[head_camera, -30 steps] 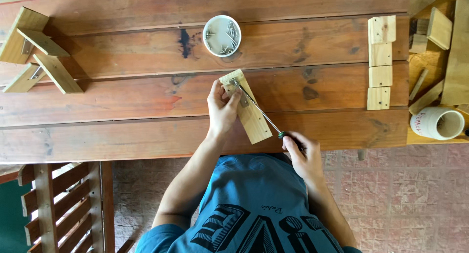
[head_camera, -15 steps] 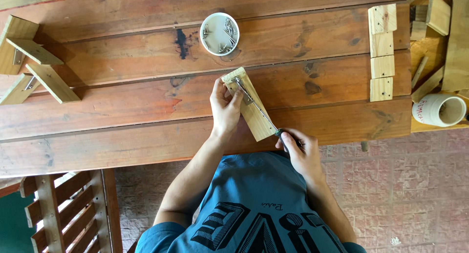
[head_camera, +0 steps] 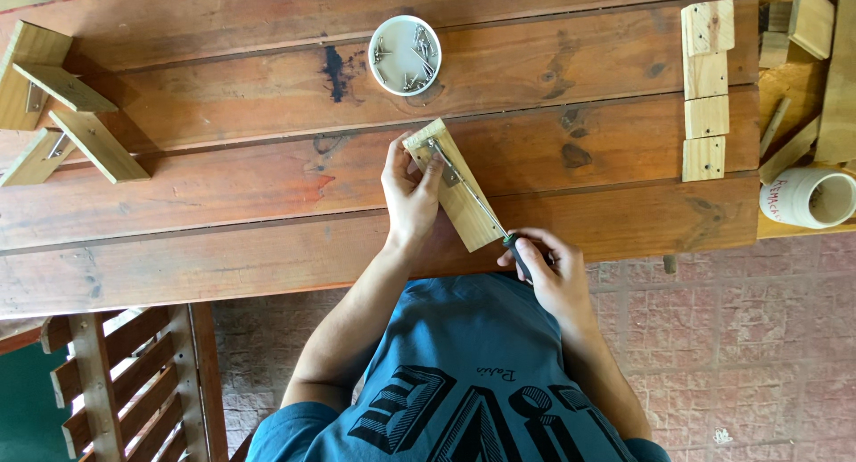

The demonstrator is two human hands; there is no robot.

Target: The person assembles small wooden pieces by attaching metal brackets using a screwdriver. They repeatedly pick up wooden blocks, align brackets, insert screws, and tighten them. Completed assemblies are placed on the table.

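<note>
Screw tub (head_camera: 405,55) behind wood block (head_camera: 455,194).

I count one wooden block (head_camera: 453,197) under my left hand (head_camera: 410,194) and one screwdriver (head_camera: 477,208) in my right hand (head_camera: 548,270). One white bowl (head_camera: 405,55) holds screws, too many and too small to count. Four square wooden pieces (head_camera: 706,89) lie in a row on the surface (head_camera: 223,96). One white cup (head_camera: 807,197) lies on its side.
</note>
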